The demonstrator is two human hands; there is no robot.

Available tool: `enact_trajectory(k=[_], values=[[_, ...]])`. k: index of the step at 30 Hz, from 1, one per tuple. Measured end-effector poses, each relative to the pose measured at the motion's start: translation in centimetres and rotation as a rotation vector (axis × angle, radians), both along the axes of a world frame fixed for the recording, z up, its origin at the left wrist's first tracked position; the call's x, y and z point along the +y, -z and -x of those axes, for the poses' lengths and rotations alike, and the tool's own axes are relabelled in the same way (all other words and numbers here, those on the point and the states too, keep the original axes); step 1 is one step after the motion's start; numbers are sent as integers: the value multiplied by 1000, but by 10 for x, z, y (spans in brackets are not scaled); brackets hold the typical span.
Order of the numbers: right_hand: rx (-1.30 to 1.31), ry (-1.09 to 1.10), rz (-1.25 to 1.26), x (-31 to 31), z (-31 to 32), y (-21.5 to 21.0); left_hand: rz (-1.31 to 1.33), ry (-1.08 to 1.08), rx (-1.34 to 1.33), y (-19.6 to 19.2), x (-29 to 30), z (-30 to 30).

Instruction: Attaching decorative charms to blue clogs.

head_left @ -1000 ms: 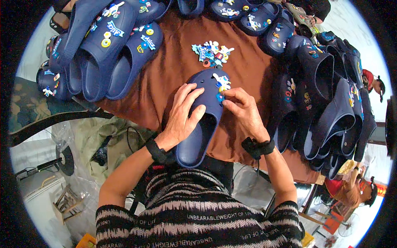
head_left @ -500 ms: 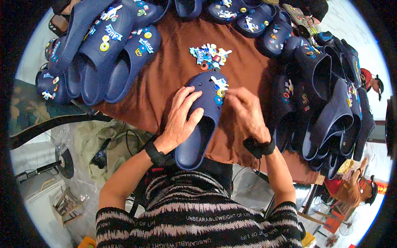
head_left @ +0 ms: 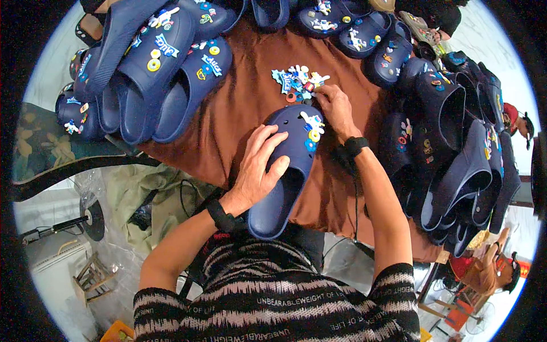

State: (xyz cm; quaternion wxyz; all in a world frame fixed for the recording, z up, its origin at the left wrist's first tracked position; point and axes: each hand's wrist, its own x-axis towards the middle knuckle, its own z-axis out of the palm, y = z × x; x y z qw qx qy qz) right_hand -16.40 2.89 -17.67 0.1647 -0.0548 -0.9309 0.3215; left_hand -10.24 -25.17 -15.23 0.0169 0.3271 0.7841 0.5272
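Observation:
A navy blue foam clog [head_left: 293, 157] lies on the brown cloth in front of me, toe pointing away. My left hand [head_left: 256, 168] grips it from the left, fingers and thumb spread over its upper. On the right of the toe sit a white figure charm [head_left: 311, 122], a yellow ring charm [head_left: 314, 135] and a blue flower charm [head_left: 309, 146]; some holes there are bare. Just beyond the toe is a small heap of colourful shoe charms [head_left: 292, 81]. My right hand [head_left: 338, 114] reaches its right edge, fingertips closed on a small charm, mostly hidden.
Decorated navy clogs [head_left: 151, 80] are stacked at the left, with more clogs [head_left: 353, 37] along the far edge and a tall pile of clogs [head_left: 456, 159] at the right. The brown cloth [head_left: 250, 74] covers the table. A wooden stool [head_left: 94, 277] stands lower left.
My right hand has moved from beside the clog's charms up to the heap beyond the toe. My left hand stays on the clog. The whole view has shifted slightly.

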Motion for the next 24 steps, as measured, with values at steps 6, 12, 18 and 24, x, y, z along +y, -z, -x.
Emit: enact_trajectory(k=[6, 12, 18, 24], values=[[-115, -52, -142, -10, -2, -13, 2, -1, 9, -1, -2, 0], [-153, -47, -6, -12, -4, -17, -1, 8, 18, 1, -1, 1], [-29, -36, -74, 4, -25, -10, -1, 20, 19, 1, 1, 1], [-405, -42, 1030, -16, -116, -63, 18, 5, 11, 1, -4, 0]])
